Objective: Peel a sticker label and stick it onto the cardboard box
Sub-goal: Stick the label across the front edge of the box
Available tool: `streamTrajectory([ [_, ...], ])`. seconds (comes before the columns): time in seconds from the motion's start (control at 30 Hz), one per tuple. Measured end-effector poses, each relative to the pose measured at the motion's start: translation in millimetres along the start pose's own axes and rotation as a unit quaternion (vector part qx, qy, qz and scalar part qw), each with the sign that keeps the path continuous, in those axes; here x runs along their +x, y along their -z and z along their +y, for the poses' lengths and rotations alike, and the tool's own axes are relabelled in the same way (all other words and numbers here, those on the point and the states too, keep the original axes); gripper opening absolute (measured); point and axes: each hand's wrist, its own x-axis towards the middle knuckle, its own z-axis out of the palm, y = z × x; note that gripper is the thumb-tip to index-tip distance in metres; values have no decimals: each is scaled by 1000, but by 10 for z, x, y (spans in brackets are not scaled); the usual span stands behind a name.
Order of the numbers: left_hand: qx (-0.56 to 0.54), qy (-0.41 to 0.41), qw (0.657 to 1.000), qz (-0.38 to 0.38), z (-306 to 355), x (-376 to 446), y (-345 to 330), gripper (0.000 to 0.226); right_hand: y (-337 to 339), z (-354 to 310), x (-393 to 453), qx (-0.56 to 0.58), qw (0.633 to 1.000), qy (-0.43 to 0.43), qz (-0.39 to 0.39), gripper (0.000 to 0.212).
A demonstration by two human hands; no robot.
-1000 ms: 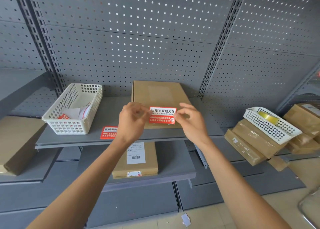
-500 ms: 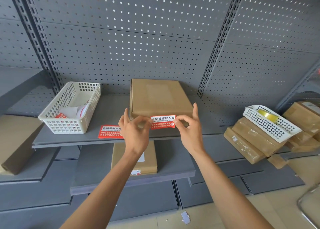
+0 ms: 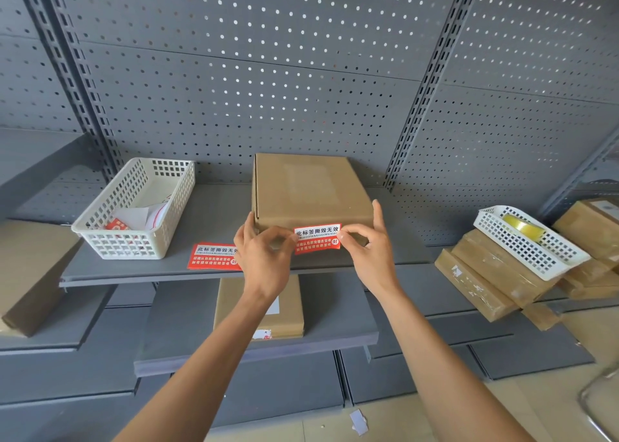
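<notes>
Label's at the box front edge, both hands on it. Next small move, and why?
Probably press it down and smooth it flat: the sticker label is pinched at its ends by the left hand and right hand, lying over the front top edge of the cardboard box.

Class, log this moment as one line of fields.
step: applying | sticker label at cardboard box front edge | left hand, right hand pinch its ends

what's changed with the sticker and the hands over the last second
Both hands, left hand and right hand, carried the red sticker forward and down to the front edge of the cardboard box. Each still pinches one end. Box, white basket and spare sticker stayed put.
</notes>
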Motion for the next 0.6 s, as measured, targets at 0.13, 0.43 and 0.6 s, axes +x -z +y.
streamTrajectory([
  [0.13, -12, 1, 1000, 6, 56, 3, 33, 11, 16, -34, -21, 1, 1000, 10, 13, 12],
  [0.43, -41, -8, 998, 41, 196, 60, 105, 13, -72, -166, -6, -39, 996, 41, 62, 12],
  [0.6, -40, 0, 997, 71, 269, 39, 112, 11, -201, -221, -26, -33, 994, 27, 96, 11],
])
